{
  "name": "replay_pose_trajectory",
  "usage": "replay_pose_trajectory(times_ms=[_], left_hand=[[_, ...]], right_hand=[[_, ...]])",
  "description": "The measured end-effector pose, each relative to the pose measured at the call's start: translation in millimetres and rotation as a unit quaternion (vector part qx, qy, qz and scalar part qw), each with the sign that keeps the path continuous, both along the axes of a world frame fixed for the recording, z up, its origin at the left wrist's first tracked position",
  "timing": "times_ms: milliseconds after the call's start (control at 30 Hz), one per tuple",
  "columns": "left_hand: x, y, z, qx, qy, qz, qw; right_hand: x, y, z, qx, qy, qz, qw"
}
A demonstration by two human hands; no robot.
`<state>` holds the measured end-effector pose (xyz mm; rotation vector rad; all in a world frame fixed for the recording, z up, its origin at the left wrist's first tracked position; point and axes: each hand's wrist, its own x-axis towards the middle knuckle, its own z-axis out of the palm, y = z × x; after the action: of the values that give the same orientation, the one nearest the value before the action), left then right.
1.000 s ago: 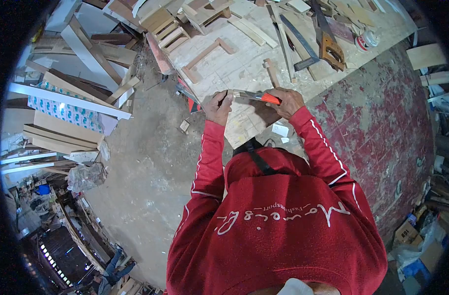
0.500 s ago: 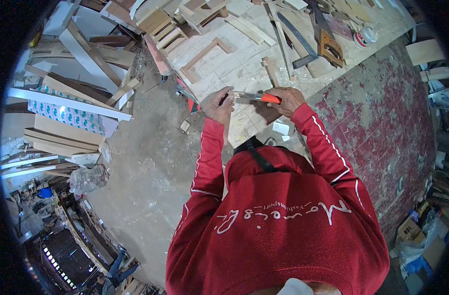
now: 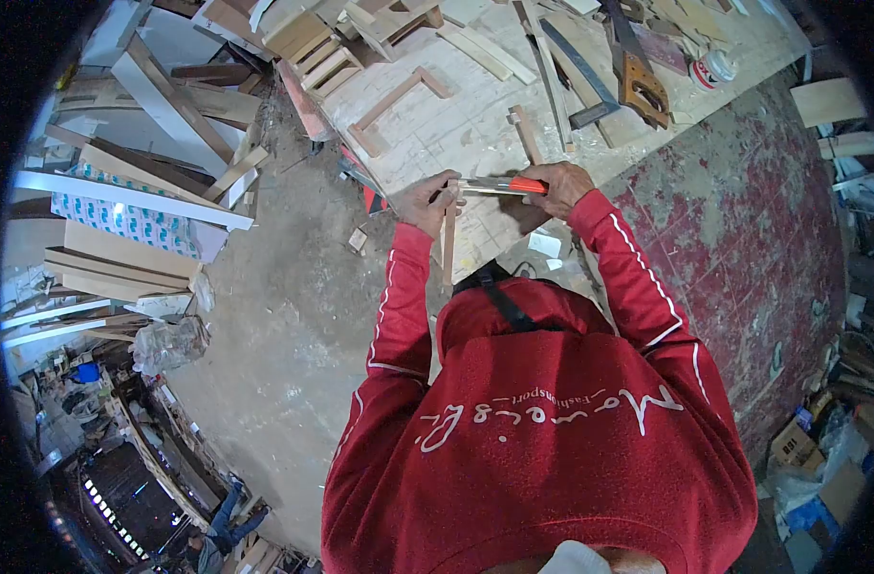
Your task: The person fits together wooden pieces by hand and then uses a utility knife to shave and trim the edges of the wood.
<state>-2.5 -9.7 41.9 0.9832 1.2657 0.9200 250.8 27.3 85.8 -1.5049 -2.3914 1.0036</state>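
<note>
My left hand (image 3: 429,202) is closed around the upper part of a narrow wooden strip (image 3: 448,251), which hangs down past the bench corner. In my right hand (image 3: 563,188) is what looks like a utility knife (image 3: 527,185) with an orange-red handle. Its silver end points left and reaches the fingers of my left hand, so the tip and the exact contact are hidden. Just beyond the knife, another wooden strip (image 3: 526,135) lies on the workbench (image 3: 470,134). An L-shaped wooden frame piece (image 3: 394,100) rests further left on the bench.
On the bench's right side lie a try square (image 3: 590,91), a handsaw (image 3: 641,88) and a white tub (image 3: 712,70). Small wooden assemblies (image 3: 389,27) stand at the back. Boards (image 3: 136,196) are stacked at the left, and a person (image 3: 222,536) is far off at lower left.
The wooden strip in my left hand now shows more plainly below the fingers. The knife has turned slightly, and both hands stay in nearly the same place.
</note>
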Motion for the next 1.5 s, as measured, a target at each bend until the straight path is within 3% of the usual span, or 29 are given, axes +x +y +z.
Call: replay_pose_trajectory(times_ms=[433, 567, 633, 667, 700, 733, 767, 800, 833, 867, 1000, 1067, 1200, 1500], left_hand=[[-3, 6, -6, 0.03, 0.033, -0.071, 0.996], [-3, 14, -9, 0.018, 0.015, -0.05, 0.998], [-6, 22, -17, 0.057, 0.035, 0.031, 0.997], [-7, 27, -20, 0.088, 0.127, 0.018, 0.988], [-9, 31, -22, 0.089, 0.126, 0.018, 0.988], [-10, 37, -23, 0.173, 0.265, -0.027, 0.948], [-10, 41, -23, 0.252, 0.396, -0.07, 0.88], [-4, 41, -15, 0.253, 0.395, -0.071, 0.88], [7, 41, -1, 0.233, 0.471, -0.097, 0.845], [13, 42, 8, 0.212, 0.543, -0.121, 0.804], [13, 45, -29, 0.326, 0.567, -0.122, 0.747], [16, 41, -28, 0.379, 0.568, -0.077, 0.726], [16, 40, -41, 0.37, 0.594, -0.088, 0.709], [37, 62, -59, 0.387, 0.523, -0.108, 0.752]], right_hand=[[2, 4, -7, -0.011, -0.01, 0.021, 1.0], [5, 2, -18, -0.016, 0.006, 0.004, 1.0], [7, -5, -34, -0.01, 0.13, -0.049, 0.99], [5, -10, -44, -0.009, 0.13, -0.05, 0.99], [3, -15, -54, -0.124, 0.223, -0.134, 0.958], [0, -19, -56, -0.235, 0.309, -0.213, 0.896], [-2, -22, -58, -0.233, 0.31, -0.214, 0.897], [-8, -27, -57, -0.255, 0.35, -0.258, 0.864], [-12, -32, -56, -0.276, 0.389, -0.302, 0.825], [-16, -36, -55, -0.274, 0.39, -0.303, 0.825], [-24, -48, -45, -0.373, 0.454, -0.385, 0.712], [-29, -52, -45, -0.371, 0.474, -0.381, 0.701], [-29, -56, -46, -0.376, 0.489, -0.383, 0.688], [-27, -65, -52, -0.338, 0.509, -0.355, 0.708]])
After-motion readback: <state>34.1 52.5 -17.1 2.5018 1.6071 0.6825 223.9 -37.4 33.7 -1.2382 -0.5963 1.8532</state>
